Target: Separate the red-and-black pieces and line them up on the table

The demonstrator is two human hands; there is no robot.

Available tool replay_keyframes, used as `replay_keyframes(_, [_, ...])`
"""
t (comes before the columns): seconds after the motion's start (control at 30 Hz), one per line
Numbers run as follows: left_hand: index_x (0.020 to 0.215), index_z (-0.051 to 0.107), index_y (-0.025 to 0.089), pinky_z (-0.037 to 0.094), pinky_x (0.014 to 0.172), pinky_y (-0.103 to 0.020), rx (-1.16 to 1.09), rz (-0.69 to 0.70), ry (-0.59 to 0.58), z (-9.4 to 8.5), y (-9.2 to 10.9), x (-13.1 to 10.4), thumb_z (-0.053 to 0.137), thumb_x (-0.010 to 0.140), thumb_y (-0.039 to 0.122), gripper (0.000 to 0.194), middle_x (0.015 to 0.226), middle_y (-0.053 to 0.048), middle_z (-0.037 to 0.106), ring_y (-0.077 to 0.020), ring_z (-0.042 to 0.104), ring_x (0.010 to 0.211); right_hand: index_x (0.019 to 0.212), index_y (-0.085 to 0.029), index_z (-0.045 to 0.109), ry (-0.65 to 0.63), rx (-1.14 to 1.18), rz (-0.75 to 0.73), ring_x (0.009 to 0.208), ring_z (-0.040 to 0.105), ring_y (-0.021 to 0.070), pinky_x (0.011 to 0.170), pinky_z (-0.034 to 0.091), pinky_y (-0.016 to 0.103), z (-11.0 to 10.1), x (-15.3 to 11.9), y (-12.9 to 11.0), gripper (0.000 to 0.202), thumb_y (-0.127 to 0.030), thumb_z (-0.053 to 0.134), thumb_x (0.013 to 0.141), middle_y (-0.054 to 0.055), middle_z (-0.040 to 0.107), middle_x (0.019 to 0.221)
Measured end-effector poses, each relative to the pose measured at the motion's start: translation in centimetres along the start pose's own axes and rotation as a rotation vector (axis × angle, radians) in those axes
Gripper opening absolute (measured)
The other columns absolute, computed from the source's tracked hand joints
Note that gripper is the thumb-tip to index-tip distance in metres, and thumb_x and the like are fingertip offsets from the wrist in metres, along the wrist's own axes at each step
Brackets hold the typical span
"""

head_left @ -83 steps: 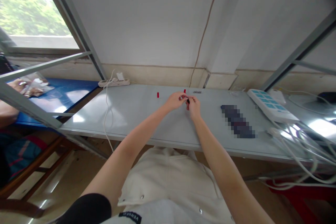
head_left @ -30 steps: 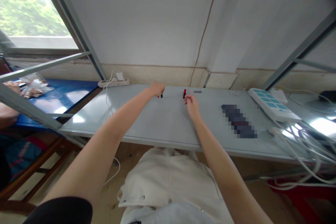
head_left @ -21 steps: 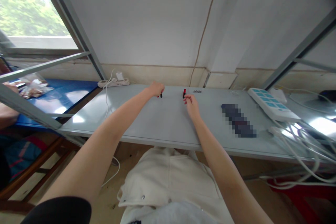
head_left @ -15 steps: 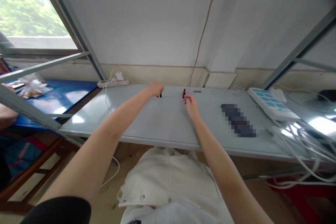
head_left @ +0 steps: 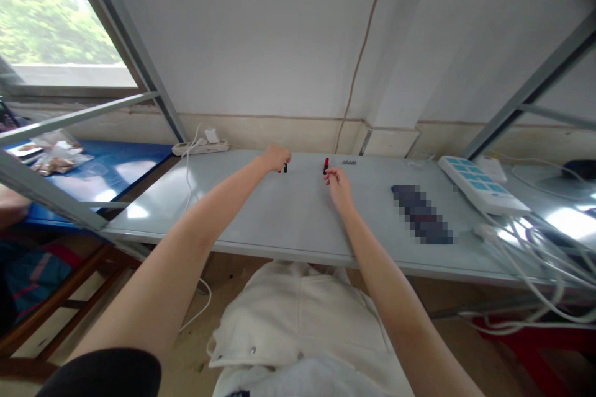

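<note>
A: What do you see at the left edge of the frame?
B: There is a bare arm [head_left: 13,206] of another person, and beside it a shiny blue tabletop [head_left: 125,158]. On this tabletop lies a clear plastic bag [head_left: 59,160] with brown contents.
A: And then, going to the right?
B: A long white power strip [head_left: 207,147] lies at the back of a smooth light-grey table [head_left: 279,217]. Near the centre of the frame is the person's left hand [head_left: 277,158].
A: Are its fingers wide or narrow?
B: I cannot tell, because the hand covers them. Under it shows a small red piece [head_left: 279,171], and at its right edge a small black cylinder [head_left: 285,167].
A: What comes next?
B: A small red-and-black cylinder [head_left: 326,165], red end up, slightly tilted. It is at the fingertips of the right hand [head_left: 339,185]. These fingers are bent and close together; whether they grip it, I cannot tell.
A: And in the right part of the frame?
B: First a row of tiny dark pieces [head_left: 349,162], then a dark oblong object [head_left: 423,214], hidden by blocks of blur, and a big white socket block [head_left: 482,185] with light-blue panels.
</note>
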State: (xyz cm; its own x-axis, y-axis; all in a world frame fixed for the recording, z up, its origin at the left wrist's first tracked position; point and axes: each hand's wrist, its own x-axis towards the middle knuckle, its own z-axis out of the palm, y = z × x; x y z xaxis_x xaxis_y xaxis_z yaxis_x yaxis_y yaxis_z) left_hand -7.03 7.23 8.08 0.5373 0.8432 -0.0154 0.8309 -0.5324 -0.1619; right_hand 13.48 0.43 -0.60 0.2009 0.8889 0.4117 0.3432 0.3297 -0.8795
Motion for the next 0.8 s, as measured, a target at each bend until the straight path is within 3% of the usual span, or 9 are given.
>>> replay_keyframes(0.27, [0.099, 0.06, 0.019, 0.035, 0.083, -0.029, -0.023, -0.02, -0.019, 0.1, 0.0, 0.1, 0.053, 0.071, 0.014, 0.029, 0.101, -0.008, 0.064, -0.0186, 0.054, 0.097, 0.088, -0.018, 0.053, -0.015, -0.077, 0.021, 0.072, 0.052, 0.0156, 0.072, 0.04, 0.03, 0.0, 0.2, 0.3, 0.025, -0.024, 0.033, 0.074, 0.004, 0.059, 0.077])
replay_keyframes(0.37, [0.102, 0.058, 0.018, 0.034, 0.085, -0.031, -0.023, -0.009, 0.006, -0.1, 0.3, -0.1, 0.054, 0.072, 0.018, 0.03, 0.11, -0.01, 0.059, -0.0205, 0.051, 0.103, 0.087, -0.017, 0.055, -0.046, -0.24, 0.029, 0.077, 0.053, 0.0171, 0.075, 0.04, 0.032, -0.2, 0.2, 0.5, 0.026, -0.02, 0.034, 0.073, 0.006, 0.06, 0.082])
replay_keyframes(0.47, [0.108, 0.054, 0.017, 0.033, 0.088, -0.034, -0.042, 0.041, 0.114, -0.1, 0.8, -0.2, 0.05, 0.076, 0.022, 0.033, 0.117, -0.011, 0.054, -0.0222, 0.047, 0.108, 0.086, -0.015, 0.058, -0.09, -0.506, 0.033, 0.088, 0.051, 0.0203, 0.08, 0.038, 0.035, -0.5, -0.1, 0.3, 0.025, -0.016, 0.037, 0.071, 0.01, 0.059, 0.091])
replay_keyframes(0.6, [0.111, 0.052, 0.017, 0.031, 0.091, -0.035, -0.089, 0.141, 0.216, 0.1, 2.8, -0.1, 0.044, 0.079, 0.021, 0.033, 0.116, -0.01, 0.053, -0.0214, 0.045, 0.111, 0.094, -0.015, 0.058, -0.117, -0.748, 0.077, 0.102, 0.045, 0.027, 0.082, 0.035, 0.042, -0.8, -0.5, -0.2, 0.03, -0.016, 0.039, 0.072, 0.013, 0.056, 0.103])
replay_keyframes(0.8, [0.123, 0.041, 0.017, 0.032, 0.091, -0.035, -0.164, 0.198, 0.237, 2.3, 6.7, 0.6, 0.042, 0.079, 0.02, 0.045, 0.127, -0.01, 0.045, -0.0222, 0.041, 0.116, 0.105, -0.015, 0.056, -0.115, -0.819, 0.084, 0.11, 0.04, 0.0277, 0.087, 0.032, 0.044, -1.1, -0.7, -0.3, 0.037, -0.016, 0.039, 0.072, 0.015, 0.052, 0.114])
